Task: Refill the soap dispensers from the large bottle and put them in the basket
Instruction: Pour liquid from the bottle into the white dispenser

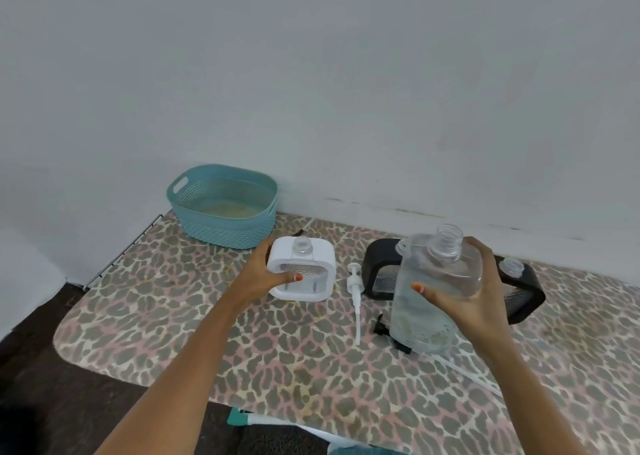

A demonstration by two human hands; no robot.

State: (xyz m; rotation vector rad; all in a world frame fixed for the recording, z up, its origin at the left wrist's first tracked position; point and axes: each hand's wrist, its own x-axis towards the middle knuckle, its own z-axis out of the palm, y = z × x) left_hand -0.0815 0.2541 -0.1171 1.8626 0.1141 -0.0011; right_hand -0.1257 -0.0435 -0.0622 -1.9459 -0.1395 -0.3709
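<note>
Pouring looks next: left grip (265,274) holds the white dispenser (327,260) on the tabletop (277,357), near the far-left basket (225,229). The right grip (465,297) grasps the open large bottle (420,305), which needs tilting over the dispenser's neck.

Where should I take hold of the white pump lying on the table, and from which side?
Grip the white pump at its thick collar, just below the nozzle head, coming from above with thumb and finger across it. It lies flat on the table, head towards the wall, so the sides are free. Its thin tube, pointing towards the person, looks too slim for a firm grip.
</note>
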